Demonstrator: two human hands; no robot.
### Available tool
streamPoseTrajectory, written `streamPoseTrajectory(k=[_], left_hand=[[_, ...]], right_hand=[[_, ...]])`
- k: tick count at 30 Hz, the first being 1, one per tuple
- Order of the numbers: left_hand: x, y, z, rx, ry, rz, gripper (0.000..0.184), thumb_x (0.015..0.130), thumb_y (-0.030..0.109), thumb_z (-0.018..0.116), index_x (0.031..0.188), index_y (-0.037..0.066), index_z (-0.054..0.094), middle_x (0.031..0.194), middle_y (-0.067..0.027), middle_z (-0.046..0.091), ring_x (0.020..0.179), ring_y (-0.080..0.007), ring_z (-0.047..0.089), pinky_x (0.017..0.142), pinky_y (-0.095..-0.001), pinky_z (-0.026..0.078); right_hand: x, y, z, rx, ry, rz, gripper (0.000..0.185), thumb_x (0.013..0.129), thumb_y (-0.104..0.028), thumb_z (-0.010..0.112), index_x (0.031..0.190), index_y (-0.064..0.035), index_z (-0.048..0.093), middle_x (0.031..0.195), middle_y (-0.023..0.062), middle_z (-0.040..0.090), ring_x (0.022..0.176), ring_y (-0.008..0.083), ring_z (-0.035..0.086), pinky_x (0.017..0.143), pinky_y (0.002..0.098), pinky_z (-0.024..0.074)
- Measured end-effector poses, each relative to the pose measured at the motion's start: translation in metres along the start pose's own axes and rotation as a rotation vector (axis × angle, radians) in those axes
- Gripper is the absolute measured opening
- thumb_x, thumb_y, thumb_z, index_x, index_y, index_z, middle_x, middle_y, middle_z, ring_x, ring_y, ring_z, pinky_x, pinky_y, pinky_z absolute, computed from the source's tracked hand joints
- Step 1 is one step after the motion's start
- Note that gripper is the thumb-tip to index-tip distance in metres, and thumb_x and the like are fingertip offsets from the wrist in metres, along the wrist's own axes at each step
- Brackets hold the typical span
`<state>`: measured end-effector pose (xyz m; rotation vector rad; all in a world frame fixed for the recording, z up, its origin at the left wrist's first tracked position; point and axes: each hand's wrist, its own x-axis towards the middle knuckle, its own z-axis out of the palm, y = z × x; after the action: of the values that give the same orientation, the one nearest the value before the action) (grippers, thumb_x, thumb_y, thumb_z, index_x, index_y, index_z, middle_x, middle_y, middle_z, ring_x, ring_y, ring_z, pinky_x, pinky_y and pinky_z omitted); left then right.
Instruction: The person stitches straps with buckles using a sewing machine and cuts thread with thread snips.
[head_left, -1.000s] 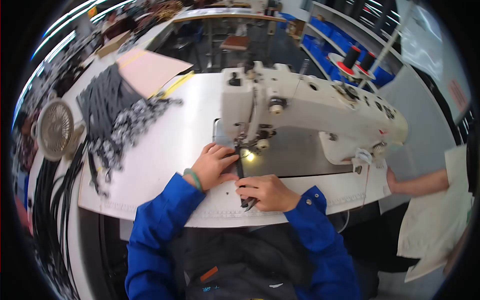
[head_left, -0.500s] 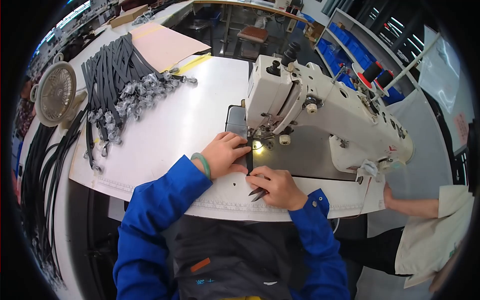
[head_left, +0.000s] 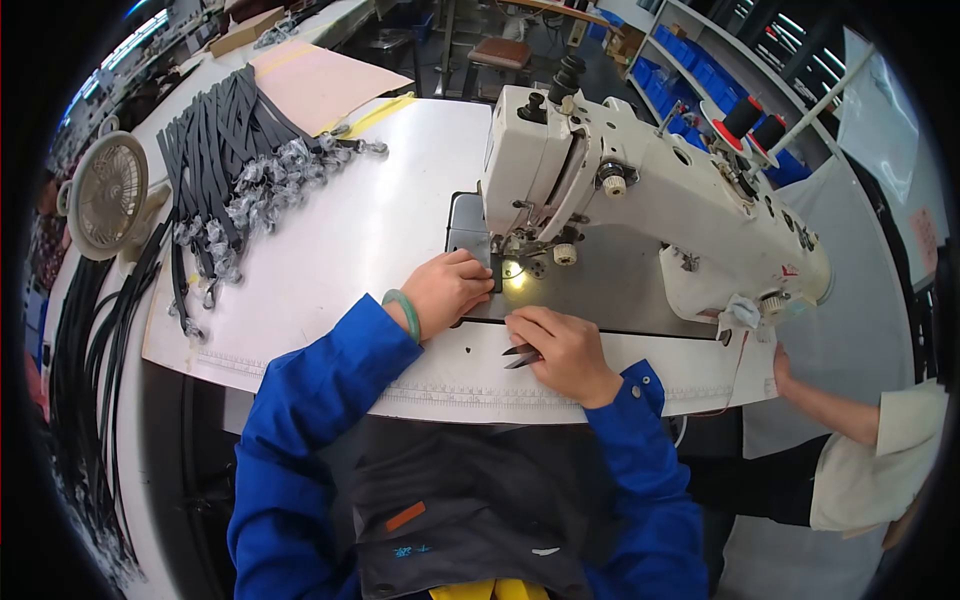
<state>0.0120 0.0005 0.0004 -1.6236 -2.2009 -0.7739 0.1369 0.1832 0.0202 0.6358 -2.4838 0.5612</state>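
A white sewing machine (head_left: 640,190) stands on the table, its lamp lighting the plate by the needle. My left hand (head_left: 448,290), a green bangle at its wrist, is closed on a short dark strap (head_left: 497,279) just in front of the needle area. To the right and nearer me, my right hand (head_left: 560,350) is closed around small dark scissors (head_left: 522,355), whose tips point left. Whether its pinched fingertips hold anything else is too small to tell.
Grey straps (head_left: 215,150) with plastic-wrapped ends lie at the left, beside a small fan (head_left: 108,195) and pink sheet (head_left: 320,82). Long black straps (head_left: 85,360) hang farther left. Another person's hand (head_left: 783,372) touches the table's right edge.
My right hand has come away from the strap, moving right with the scissors. My left hand has stayed by the needle, its fingers now more bunched. Less of the strap shows. The view has shifted.
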Motion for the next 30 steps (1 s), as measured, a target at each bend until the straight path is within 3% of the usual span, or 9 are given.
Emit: streamPoseTrajectory(k=[22, 26, 29, 30], left_hand=[[0.011, -0.016, 0.000, -0.118, 0.000, -0.176, 0.013, 0.073, 0.008, 0.065, 0.085, 0.004, 0.069, 0.093, -0.0071, 0.064, 0.087, -0.0236, 0.059, 0.076, -0.0315, 0.049], [0.027, -0.031, 0.005, -0.044, 0.077, -0.372, 0.014, 0.075, 0.004, 0.058, 0.087, 0.004, 0.067, 0.096, -0.0075, 0.063, 0.093, -0.0276, 0.056, 0.079, -0.0356, 0.048], [0.042, -0.056, 0.012, -0.072, 0.062, -0.049, 0.015, 0.075, 0.004, 0.058, 0.089, 0.003, 0.066, 0.098, -0.0097, 0.061, 0.094, -0.0304, 0.055, 0.080, -0.0380, 0.047], [0.044, -0.060, 0.013, -0.132, -0.004, -0.057, 0.013, 0.076, 0.005, 0.059, 0.086, 0.002, 0.065, 0.097, -0.0115, 0.061, 0.095, -0.0312, 0.054, 0.081, -0.0393, 0.046]], right_hand=[[-0.019, 0.005, -0.013, 0.026, 0.133, 0.119, 0.017, 0.070, -0.001, 0.066, 0.086, -0.0055, 0.065, 0.079, 0.0046, 0.062, 0.060, 0.0201, 0.060, 0.052, 0.0291, 0.0480], [-0.018, 0.003, -0.015, 0.070, 0.172, 0.152, 0.015, 0.072, -0.004, 0.066, 0.087, -0.0062, 0.064, 0.077, 0.0045, 0.061, 0.059, 0.0210, 0.059, 0.052, 0.0299, 0.0476], [-0.025, 0.001, -0.031, 0.036, 0.274, 0.154, 0.014, 0.073, -0.002, 0.062, 0.088, -0.0039, 0.064, 0.074, 0.0060, 0.061, 0.056, 0.0205, 0.058, 0.052, 0.0284, 0.0464], [-0.029, 0.003, -0.042, 0.009, 0.317, 0.152, 0.014, 0.074, -0.002, 0.061, 0.088, -0.0030, 0.064, 0.072, 0.0065, 0.060, 0.054, 0.0201, 0.057, 0.052, 0.0279, 0.0460]])
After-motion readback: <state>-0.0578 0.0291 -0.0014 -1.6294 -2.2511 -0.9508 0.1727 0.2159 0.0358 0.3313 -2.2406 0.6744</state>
